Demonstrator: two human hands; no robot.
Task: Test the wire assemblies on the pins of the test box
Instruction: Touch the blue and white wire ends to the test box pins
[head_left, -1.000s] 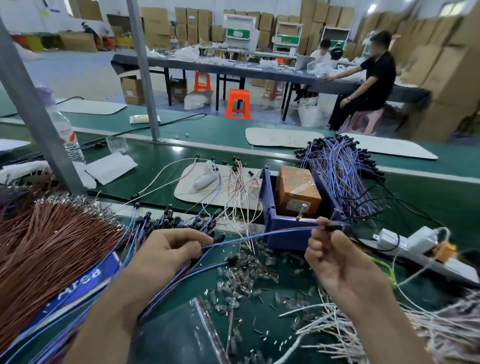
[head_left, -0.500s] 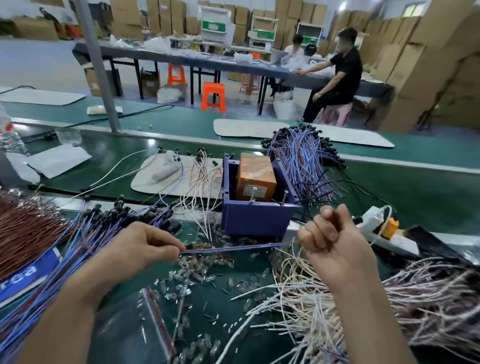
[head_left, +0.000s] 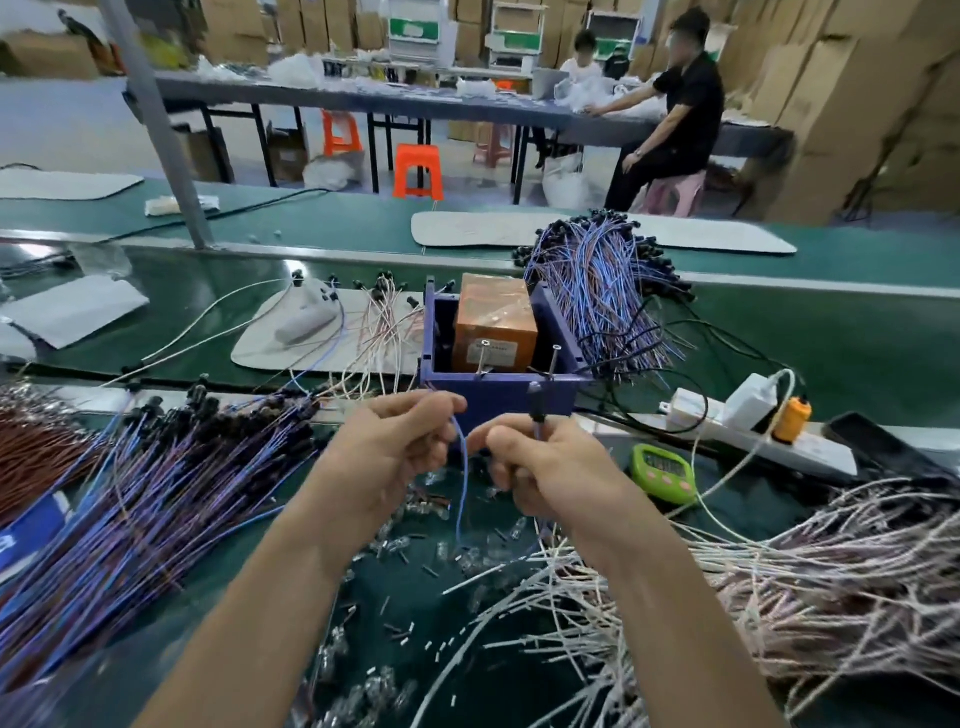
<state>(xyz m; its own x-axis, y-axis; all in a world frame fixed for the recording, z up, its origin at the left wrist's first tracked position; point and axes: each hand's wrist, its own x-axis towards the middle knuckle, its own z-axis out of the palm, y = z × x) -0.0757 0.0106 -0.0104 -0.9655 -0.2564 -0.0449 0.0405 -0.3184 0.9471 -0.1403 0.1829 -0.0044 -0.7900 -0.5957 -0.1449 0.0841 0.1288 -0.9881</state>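
Observation:
A blue test box (head_left: 498, 397) with an orange block (head_left: 496, 325) inside stands just beyond my hands; metal pins (head_left: 555, 358) stick up at its front rim. My left hand (head_left: 395, 452) pinches one end of a blue wire assembly (head_left: 462, 488), which loops down between my hands. My right hand (head_left: 545, 467) grips the other end, its black connector (head_left: 535, 402) pointing up against the box's front wall. Both hands sit close together right in front of the box.
A heap of blue wire assemblies (head_left: 156, 499) lies left, another bundle (head_left: 602, 296) right of the box. White and pink wires (head_left: 779, 582) pile up at the right. A green timer (head_left: 662, 473), a power strip (head_left: 753, 431) and loose small clear parts (head_left: 395, 545) lie near.
My hands came together in front of the box. The wire, stretched straight between them before, now hangs in a loop, and my right hand brought the black connector up to the box front.

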